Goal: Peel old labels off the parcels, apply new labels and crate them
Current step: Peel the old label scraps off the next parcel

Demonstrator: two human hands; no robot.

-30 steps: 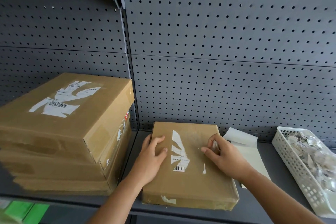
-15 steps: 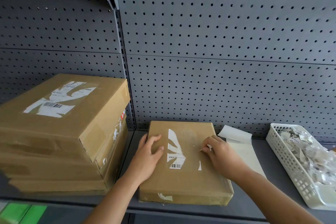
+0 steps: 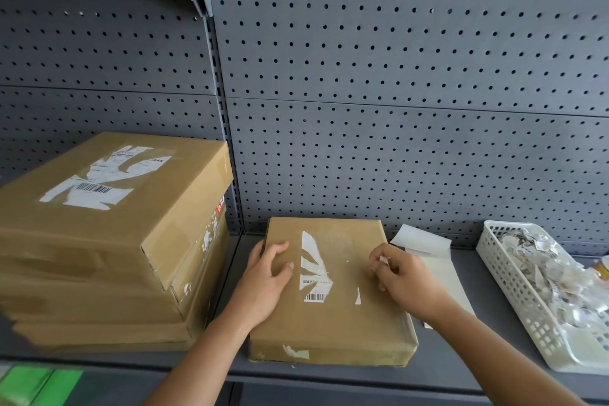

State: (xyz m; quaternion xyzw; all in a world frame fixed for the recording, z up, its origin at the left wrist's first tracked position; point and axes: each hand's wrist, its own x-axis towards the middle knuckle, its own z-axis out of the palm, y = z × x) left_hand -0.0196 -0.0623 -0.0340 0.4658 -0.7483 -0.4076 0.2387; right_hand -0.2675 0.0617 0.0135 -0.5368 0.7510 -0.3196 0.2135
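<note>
A flat brown parcel (image 3: 333,316) lies on the grey shelf (image 3: 461,363) in front of me. A torn white old label (image 3: 313,270) with a barcode remains on its top. My left hand (image 3: 267,283) rests flat on the parcel's left side, fingers spread near the far left corner. My right hand (image 3: 400,277) hovers over the parcel's right part, its fingertips pinching a small white label scrap (image 3: 383,260). A white sheet of new labels (image 3: 428,257) lies on the shelf just right of the parcel, partly hidden by my right hand.
Stacked brown boxes (image 3: 108,241) with a torn label on top stand at the left. A white plastic basket (image 3: 540,293) full of peeled paper scraps stands at the right. Grey pegboard (image 3: 395,76) backs the shelf. Green items (image 3: 39,386) show below left.
My right hand has lifted slightly with the scrap pinched in its fingertips. My left hand has stayed pressed on the parcel. The camera has shifted a little.
</note>
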